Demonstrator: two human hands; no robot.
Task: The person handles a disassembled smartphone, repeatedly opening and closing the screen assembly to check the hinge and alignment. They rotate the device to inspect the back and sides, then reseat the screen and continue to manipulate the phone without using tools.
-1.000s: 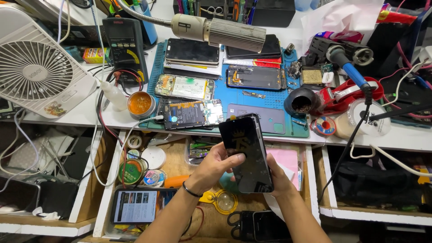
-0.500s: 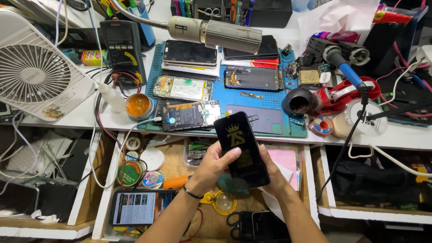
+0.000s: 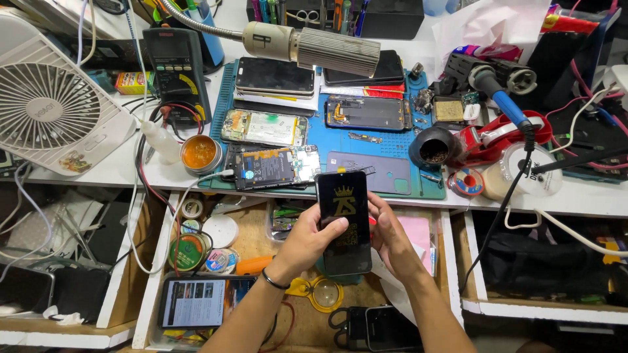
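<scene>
Both our hands, left (image 3: 307, 238) and right (image 3: 390, 238), grasp the black slab phone (image 3: 343, 222) by its edges above the open wooden drawer (image 3: 297, 310); a loose grip could drop it onto clutter.

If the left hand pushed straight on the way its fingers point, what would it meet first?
The left hand already presses the black smartphone; beyond it, probably the right hand, though depth is unclear.

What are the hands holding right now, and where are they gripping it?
Both hands, left hand and right hand, hold a black phone by its long side edges.
</scene>
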